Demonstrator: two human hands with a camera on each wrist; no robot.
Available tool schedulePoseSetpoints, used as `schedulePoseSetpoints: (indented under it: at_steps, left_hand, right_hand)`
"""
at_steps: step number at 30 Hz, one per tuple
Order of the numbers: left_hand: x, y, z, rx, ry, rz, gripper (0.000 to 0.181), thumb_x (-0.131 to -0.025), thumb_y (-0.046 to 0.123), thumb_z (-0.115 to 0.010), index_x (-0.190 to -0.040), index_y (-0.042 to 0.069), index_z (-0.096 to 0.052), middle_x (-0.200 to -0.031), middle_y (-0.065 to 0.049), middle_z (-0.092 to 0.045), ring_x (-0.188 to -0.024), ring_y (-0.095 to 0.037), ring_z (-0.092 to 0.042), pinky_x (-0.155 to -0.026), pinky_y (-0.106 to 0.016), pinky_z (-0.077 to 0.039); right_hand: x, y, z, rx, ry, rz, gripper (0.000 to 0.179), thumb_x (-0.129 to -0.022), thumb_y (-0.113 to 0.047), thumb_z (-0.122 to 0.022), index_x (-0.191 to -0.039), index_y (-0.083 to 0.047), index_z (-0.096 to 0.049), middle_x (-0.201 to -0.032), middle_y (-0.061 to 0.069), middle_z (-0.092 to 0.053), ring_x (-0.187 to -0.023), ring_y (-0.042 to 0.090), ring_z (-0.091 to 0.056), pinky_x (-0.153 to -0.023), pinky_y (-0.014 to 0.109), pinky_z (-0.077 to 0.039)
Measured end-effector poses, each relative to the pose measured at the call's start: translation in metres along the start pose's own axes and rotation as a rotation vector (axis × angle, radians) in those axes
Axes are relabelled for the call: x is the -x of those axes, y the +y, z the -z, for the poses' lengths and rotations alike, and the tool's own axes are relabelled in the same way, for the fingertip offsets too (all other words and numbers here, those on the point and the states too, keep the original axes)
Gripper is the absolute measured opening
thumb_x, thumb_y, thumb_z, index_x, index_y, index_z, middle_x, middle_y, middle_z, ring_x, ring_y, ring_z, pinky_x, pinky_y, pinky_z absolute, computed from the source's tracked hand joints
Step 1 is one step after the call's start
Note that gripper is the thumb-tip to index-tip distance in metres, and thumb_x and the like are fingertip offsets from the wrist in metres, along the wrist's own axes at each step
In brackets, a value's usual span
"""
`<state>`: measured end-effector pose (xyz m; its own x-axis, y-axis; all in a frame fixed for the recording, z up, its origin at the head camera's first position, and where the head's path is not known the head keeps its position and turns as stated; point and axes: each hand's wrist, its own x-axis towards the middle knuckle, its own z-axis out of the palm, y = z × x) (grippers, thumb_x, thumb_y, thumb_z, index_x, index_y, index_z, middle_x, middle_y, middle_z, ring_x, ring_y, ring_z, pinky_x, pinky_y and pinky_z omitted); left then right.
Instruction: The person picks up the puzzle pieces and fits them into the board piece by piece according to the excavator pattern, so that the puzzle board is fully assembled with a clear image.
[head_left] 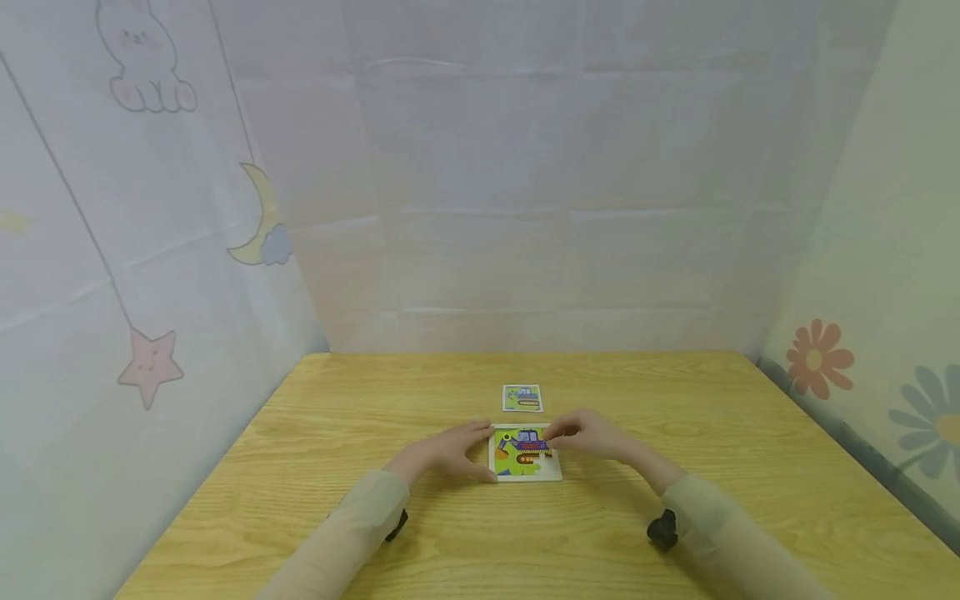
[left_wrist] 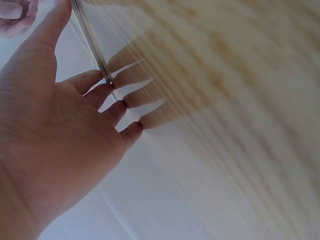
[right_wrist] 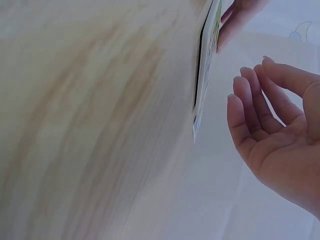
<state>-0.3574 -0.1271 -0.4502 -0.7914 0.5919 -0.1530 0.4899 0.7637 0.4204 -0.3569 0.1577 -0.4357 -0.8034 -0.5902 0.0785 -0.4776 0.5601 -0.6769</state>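
Note:
A white-framed jigsaw puzzle [head_left: 515, 467] with an excavator picture lies flat on the wooden table. Its lower right part shows bare white. My left hand [head_left: 456, 451] rests at its left edge, thumb by the near corner and fingers by the far one. In the left wrist view those fingers look nearly straight, their tips at the table. My right hand [head_left: 588, 435] is over the puzzle's right side. In the right wrist view its fingers [right_wrist: 243, 105] are bent and the thumb tip is close to the index tip. Whether a small piece sits between them is hidden.
Just beyond the puzzle lies a small card [head_left: 522, 398] with a similar excavator picture. The wooden table [head_left: 360, 400] ends at a pale cloth wall behind, with printed cloth on both sides. A dark band [head_left: 662, 530] sits at the right wrist.

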Motion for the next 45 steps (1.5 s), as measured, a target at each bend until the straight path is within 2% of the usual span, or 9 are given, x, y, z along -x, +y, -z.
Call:
schedulePoseSetpoints:
  at_steps: [8,15,19,35,41,45]
  left_hand:
    - [0.001,-0.001,0.001,0.006,0.004,0.001,0.086,-0.082,0.049,-0.067,-0.148,0.009,-0.029,-0.157,-0.008,-0.020,-0.143,-0.030,-0.019,-0.117,-0.047,-0.020]
    - [-0.001,-0.002,0.000,0.012,0.002,0.001,0.085,-0.082,0.050,-0.067,-0.148,0.011,-0.029,-0.156,-0.007,-0.020,-0.143,-0.029,-0.019,-0.117,-0.047,-0.020]
    - [-0.001,-0.001,-0.002,0.012,0.002,0.004,0.085,-0.082,0.051,-0.066,-0.148,0.012,-0.029,-0.157,-0.006,-0.020,-0.144,-0.029,-0.019,-0.117,-0.047,-0.020]
    - [-0.002,-0.003,-0.002,0.015,0.001,0.003,0.085,-0.083,0.050,-0.065,-0.148,0.011,-0.028,-0.157,-0.007,-0.019,-0.144,-0.029,-0.018,-0.117,-0.047,-0.019]
    - [-0.001,-0.002,-0.001,0.013,0.000,0.003,0.085,-0.083,0.051,-0.065,-0.148,0.011,-0.027,-0.157,-0.008,-0.019,-0.144,-0.029,-0.018,-0.117,-0.047,-0.019]
    - [-0.002,-0.004,-0.002,0.012,0.000,-0.001,0.085,-0.083,0.051,-0.065,-0.149,0.011,-0.027,-0.157,-0.008,-0.018,-0.144,-0.030,-0.018,-0.117,-0.047,-0.019]
  right_hand:
    - [0.018,0.004,0.018,-0.003,0.066,0.007,0.029,-0.092,-0.025,-0.061,-0.107,-0.002,-0.067,-0.102,0.005,-0.069,-0.088,0.010,-0.062,-0.072,0.024,-0.052]
    - [0.037,0.012,0.034,0.005,0.103,0.023,0.025,-0.093,-0.029,-0.059,-0.108,-0.011,-0.068,-0.104,0.009,-0.069,-0.088,0.010,-0.064,-0.074,0.023,-0.053]
    - [0.049,0.014,0.043,0.028,0.122,0.002,0.025,-0.093,-0.033,-0.058,-0.109,-0.016,-0.067,-0.106,0.007,-0.068,-0.090,0.009,-0.063,-0.076,0.024,-0.053]
    - [0.091,0.037,0.067,0.127,0.139,-0.030,0.030,-0.093,-0.030,-0.059,-0.110,-0.006,-0.066,-0.101,0.001,-0.067,-0.088,0.008,-0.061,-0.073,0.024,-0.052]
    - [0.108,0.048,0.073,0.125,0.136,-0.065,0.033,-0.094,-0.029,-0.058,-0.114,-0.004,-0.063,-0.105,0.005,-0.067,-0.091,0.005,-0.060,-0.074,0.023,-0.052]
    - [0.119,0.053,0.077,0.079,0.095,-0.083,0.035,-0.095,-0.027,-0.056,-0.116,0.000,-0.061,-0.110,0.012,-0.066,-0.094,0.005,-0.061,-0.075,0.022,-0.052]
